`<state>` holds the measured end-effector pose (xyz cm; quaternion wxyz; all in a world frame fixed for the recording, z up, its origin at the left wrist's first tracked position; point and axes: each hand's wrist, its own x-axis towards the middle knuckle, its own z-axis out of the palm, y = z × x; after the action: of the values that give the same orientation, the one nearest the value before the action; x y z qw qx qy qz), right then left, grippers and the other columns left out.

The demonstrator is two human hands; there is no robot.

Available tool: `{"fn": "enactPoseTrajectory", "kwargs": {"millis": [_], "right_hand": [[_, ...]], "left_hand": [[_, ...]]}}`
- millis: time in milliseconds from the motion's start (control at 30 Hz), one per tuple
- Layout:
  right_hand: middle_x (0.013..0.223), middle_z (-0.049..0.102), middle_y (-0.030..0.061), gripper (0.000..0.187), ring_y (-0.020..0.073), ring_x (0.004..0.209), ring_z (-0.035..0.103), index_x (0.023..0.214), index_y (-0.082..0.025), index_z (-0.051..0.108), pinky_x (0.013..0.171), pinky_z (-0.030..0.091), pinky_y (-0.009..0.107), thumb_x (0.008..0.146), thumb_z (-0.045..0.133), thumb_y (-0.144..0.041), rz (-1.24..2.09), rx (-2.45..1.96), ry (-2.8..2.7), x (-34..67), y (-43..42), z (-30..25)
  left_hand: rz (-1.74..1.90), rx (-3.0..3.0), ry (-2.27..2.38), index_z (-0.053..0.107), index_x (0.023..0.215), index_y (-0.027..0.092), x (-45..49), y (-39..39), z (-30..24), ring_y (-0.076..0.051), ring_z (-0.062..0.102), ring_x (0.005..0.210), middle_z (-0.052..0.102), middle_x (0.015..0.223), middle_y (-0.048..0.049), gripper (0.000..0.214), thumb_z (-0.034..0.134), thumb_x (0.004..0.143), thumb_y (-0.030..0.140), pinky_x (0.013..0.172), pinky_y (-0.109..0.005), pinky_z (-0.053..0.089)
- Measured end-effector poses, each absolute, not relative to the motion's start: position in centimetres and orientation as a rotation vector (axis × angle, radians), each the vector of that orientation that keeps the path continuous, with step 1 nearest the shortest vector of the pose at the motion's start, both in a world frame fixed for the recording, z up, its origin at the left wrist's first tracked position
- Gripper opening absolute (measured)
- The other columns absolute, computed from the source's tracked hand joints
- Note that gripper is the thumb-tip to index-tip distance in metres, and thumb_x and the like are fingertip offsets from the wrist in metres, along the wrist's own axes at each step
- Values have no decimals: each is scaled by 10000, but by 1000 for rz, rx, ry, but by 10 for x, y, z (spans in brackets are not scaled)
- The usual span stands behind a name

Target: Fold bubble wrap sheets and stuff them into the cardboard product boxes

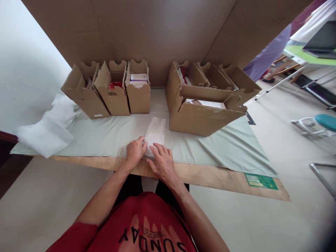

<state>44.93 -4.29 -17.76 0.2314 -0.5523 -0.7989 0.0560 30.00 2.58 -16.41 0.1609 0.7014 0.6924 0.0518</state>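
Note:
A flat white rectangular package (155, 131), which looks like bubble wrap, lies on the pale green cloth in front of me. My left hand (135, 151) has its fingers closed at the package's near left edge, seemingly pinching it. A tiny dark spot shows by those fingertips, too small to name. Over the near right corner rests my right hand (163, 159), palm down with the fingers apart. What lies inside the wrap, if anything, cannot be made out.
Several cardboard file boxes stand behind the package: a left row (119, 101) and a right group (199, 119). Crumpled translucent wrap sheets (48, 131) lie at left. Tall cardboard (162, 38) closes the back. The table's wooden edge (210, 178) runs near my body.

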Motion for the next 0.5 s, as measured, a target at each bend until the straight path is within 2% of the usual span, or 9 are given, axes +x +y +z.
{"fn": "enactPoseTrajectory", "kwargs": {"millis": [100,167,233,300,400,500], "right_hand": [[1443,597,169,420,324,1331,521,1345,-175,609,1046,403,479,945,650,-296,226,-1551,-2289,451,-37,-184],[1444,600,164,401,320,1325,531,1336,-176,617,1060,388,485,950,648,-276,237,-1546,-2313,455,-33,-186],[1426,617,157,378,314,1292,557,1318,-181,630,1056,387,482,945,644,-246,234,-1518,-2345,459,-30,-185],[1402,635,150,368,307,1257,580,1298,-185,644,1043,394,472,931,644,-214,231,-1487,-2387,461,-27,-181],[1363,660,149,329,302,1205,608,1248,-182,675,1011,409,458,922,633,-187,215,-1472,-2426,462,-22,-177],[1313,695,138,259,287,1149,638,1185,-179,705,992,408,446,968,564,-181,224,-1472,-2422,463,-17,-176]], "left_hand": [[232,2052,1955,618,1323,203,293,20,-167,-267,713,1050,760,1102,-108,370,569,972,308,855,-333,527],[413,2193,1855,581,1384,181,283,12,-169,-279,666,1168,700,1268,-148,442,583,946,246,964,-371,520],[594,2389,1621,599,1377,184,270,5,-171,-305,570,1329,591,1451,-168,470,565,909,153,1091,-440,464],[626,2543,1332,640,1332,200,259,0,-173,-327,445,1459,514,1548,-150,508,551,846,78,1166,-504,394],[516,2621,1105,663,1304,190,250,2,-173,-348,328,1536,494,1572,-149,562,572,767,51,1201,-553,334],[476,2585,1121,691,1255,181,251,10,-174,-357,360,1518,549,1525,-156,486,598,787,95,1196,-561,333]]}}
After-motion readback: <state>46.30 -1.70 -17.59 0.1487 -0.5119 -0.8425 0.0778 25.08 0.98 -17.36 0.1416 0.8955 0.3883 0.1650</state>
